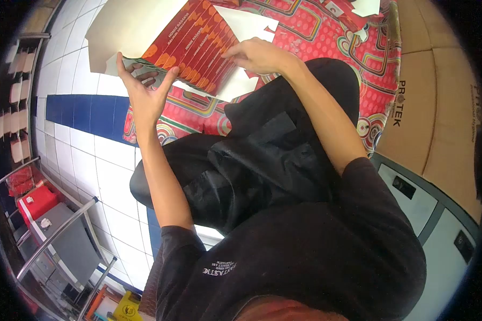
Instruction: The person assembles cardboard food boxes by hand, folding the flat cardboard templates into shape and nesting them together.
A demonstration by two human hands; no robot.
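A stack of red printed cardboard food boxes (194,51), nested flat with their edges staggered, leans over the far side of my lap. Pale inner flaps stick out from it at the left and right. My left hand (146,100) grips the lower left corner, thumb on the near edge and fingers partly behind the cardboard. At the stack's right edge, my right hand (257,56) has its fingers bent in and closed against the box edges. The undersides of the boxes are hidden.
A red patterned cloth (305,32) lies under the boxes, with cardboard pieces (343,13) at its far edge. Large brown cartons (420,101) stand at right above grey cabinets (412,195). A metal rack (59,235) and white-and-blue tiles (72,115) are at left.
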